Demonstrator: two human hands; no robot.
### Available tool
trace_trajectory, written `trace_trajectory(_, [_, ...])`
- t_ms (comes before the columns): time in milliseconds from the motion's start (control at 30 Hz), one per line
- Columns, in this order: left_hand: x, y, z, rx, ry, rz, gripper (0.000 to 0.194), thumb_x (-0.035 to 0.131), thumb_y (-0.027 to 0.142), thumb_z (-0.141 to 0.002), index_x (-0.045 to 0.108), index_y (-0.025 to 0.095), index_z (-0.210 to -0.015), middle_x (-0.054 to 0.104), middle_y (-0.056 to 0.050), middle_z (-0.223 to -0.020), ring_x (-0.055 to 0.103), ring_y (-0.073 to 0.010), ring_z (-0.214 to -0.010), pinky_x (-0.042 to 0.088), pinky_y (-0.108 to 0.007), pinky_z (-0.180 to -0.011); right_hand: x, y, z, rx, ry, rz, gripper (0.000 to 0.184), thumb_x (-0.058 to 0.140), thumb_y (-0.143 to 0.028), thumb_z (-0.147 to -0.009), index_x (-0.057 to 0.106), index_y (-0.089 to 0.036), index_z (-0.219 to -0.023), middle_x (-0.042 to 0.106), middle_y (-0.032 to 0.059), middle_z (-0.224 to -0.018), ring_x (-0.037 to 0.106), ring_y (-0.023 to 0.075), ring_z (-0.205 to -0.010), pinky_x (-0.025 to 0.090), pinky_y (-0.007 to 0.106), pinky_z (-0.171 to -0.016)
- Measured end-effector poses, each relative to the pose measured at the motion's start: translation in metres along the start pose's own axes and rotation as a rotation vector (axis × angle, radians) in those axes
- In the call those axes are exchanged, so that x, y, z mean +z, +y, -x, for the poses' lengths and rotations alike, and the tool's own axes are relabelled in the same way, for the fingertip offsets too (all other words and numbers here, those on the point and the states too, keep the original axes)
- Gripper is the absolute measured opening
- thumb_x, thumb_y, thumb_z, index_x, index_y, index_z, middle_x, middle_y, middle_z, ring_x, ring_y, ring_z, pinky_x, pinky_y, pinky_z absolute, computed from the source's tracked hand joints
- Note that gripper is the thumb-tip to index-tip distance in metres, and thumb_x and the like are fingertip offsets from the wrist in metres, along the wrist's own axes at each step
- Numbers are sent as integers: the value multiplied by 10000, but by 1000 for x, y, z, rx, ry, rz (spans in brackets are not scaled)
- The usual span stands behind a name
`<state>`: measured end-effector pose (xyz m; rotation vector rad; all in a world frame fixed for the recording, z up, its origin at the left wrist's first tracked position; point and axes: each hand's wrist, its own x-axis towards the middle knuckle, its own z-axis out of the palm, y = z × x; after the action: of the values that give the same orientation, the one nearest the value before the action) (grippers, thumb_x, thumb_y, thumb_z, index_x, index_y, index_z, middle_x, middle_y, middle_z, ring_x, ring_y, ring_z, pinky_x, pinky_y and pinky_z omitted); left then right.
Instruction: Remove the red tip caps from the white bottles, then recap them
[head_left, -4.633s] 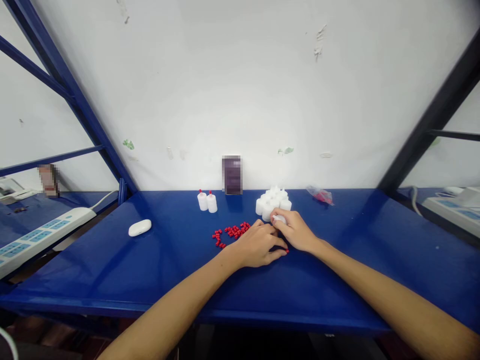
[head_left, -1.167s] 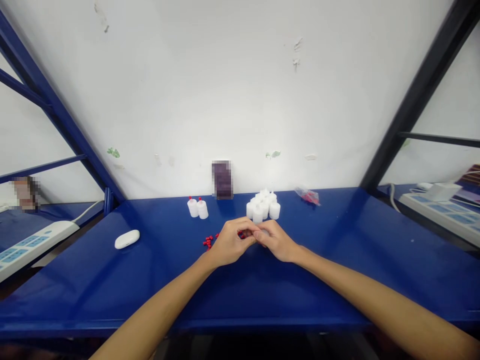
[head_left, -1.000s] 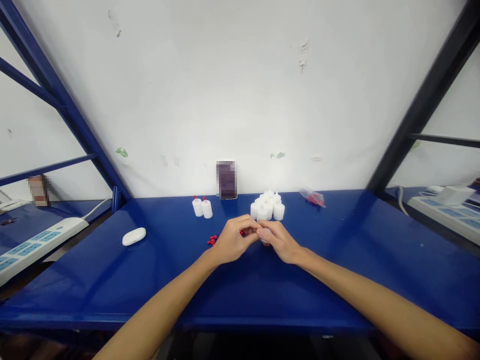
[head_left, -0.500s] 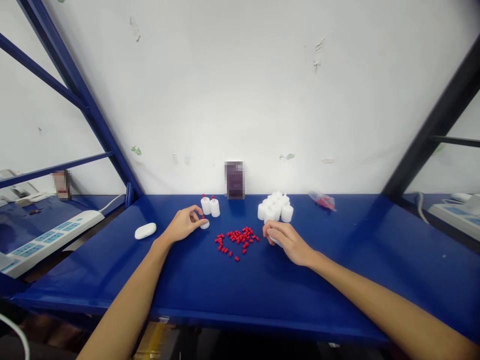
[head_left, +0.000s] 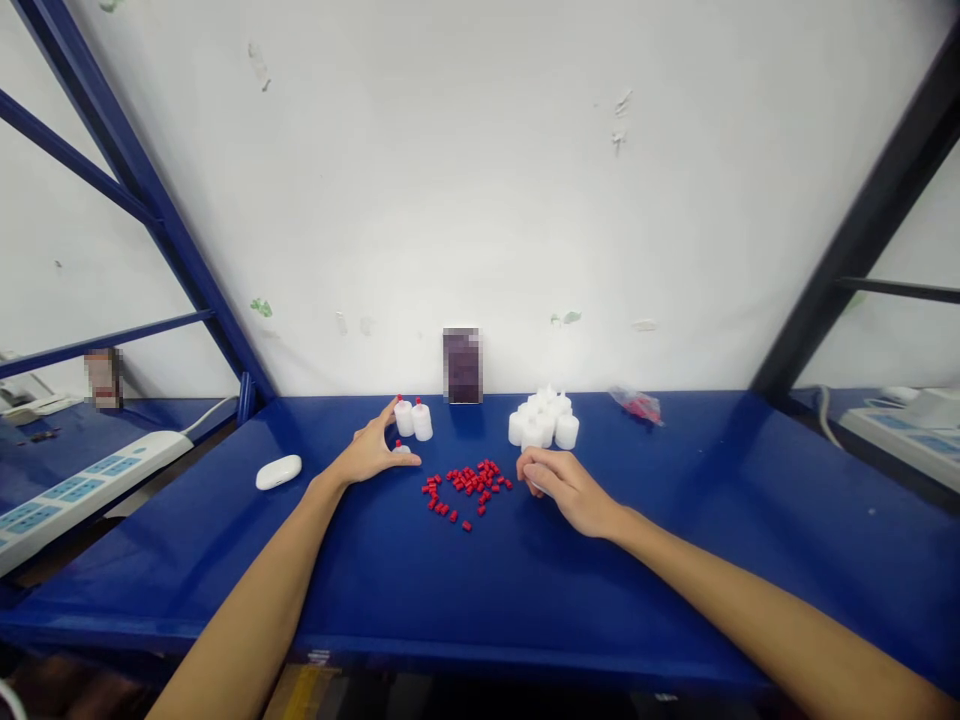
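My left hand [head_left: 369, 449] is open, thumb and fingers spread around a small white bottle with a red cap [head_left: 401, 447]. Most of that bottle is hidden behind the thumb. Just behind it, two more red-capped white bottles [head_left: 422, 422] stand upright side by side. My right hand [head_left: 564, 489] is closed, with a bit of a small white bottle [head_left: 538, 486] showing between the fingers. Beyond the right hand stands a tight group of white bottles with bare nozzles [head_left: 535, 432]. Between my hands lie many loose red caps [head_left: 469, 480].
All of this is on a blue table [head_left: 450, 590]. A white earphone case [head_left: 278, 472] lies at left, a plastic bag with red contents [head_left: 637, 405] at back right. A blurred dark upright object [head_left: 463, 367] leans on the wall. Power strips [head_left: 90, 490] flank the table.
My hands were together at the middle. The left hand has gone left, set down a red-capped bottle near the other two, and spread its fingers. The right hand has stayed near the bottle group.
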<state>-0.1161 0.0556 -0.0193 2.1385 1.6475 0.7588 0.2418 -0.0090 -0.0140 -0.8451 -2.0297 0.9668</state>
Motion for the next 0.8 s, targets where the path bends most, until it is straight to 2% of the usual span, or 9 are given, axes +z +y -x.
trace_trajectory(100, [2,2,0,-21,-28,-5,1151,766,585,-629,143,232,-1530,502,-138,-1418,413,-331,-1349,308,-437,-1088,0,0,0,2,1,6,330,390,-405,-979,558,-177,-809,526,-11,-663,467,131,-605,368,261,-611])
trace_trajectory(267, [0,3,4,-27,5,-29,1142,745,608,-635,147,218,-1527,544,-134,-1348,462,-338,-1289,325,-439,-1063,1,0,0,0,-2,16,330,390,-406,-980,561,-177,-813,526,-12,-662,468,132,-609,364,260,-609])
trace_trajectory(367, [-4,2,9,-38,21,-76,1094,745,625,-613,232,223,-1492,579,-118,-1276,478,-338,-1241,351,-436,-1017,0,0,0,-1,0,21,330,388,-399,-981,563,-176,-813,525,-11,-664,469,132,-610,358,262,-607])
trace_trajectory(433, [-9,2,14,-74,49,-139,946,745,649,-585,424,221,-1365,621,-96,-1152,524,-329,-1140,383,-422,-948,0,1,0,-9,2,28,328,388,-396,-981,565,-175,-815,523,-11,-662,469,134,-613,354,263,-608])
trace_trajectory(500, [-13,4,18,-93,46,-187,690,722,672,-587,599,213,-1088,637,-60,-983,569,-287,-972,408,-376,-847,0,1,0,-14,0,36,325,389,-393,-980,563,-176,-813,522,-13,-659,468,134,-614,350,263,-609])
trace_trajectory(533, [-14,5,20,-87,31,-193,584,704,677,-601,626,207,-940,630,-42,-897,573,-258,-883,409,-347,-793,0,1,1,-15,-3,39,324,390,-392,-980,561,-176,-811,521,-13,-660,466,133,-614,348,262,-609])
trace_trajectory(633, [-13,11,22,-42,-37,-153,469,650,663,-666,584,199,-670,573,1,-694,521,-183,-677,372,-284,-653,0,0,1,-21,-8,48,323,390,-386,-980,557,-176,-801,519,-15,-665,459,132,-616,342,260,-607])
trace_trajectory(800, [-4,20,19,-8,-39,-89,461,609,618,-738,528,192,-581,486,27,-561,425,-136,-559,303,-262,-558,0,-1,0,-26,-11,66,325,385,-378,-983,553,-175,-792,508,-19,-655,450,130,-614,333,260,-603])
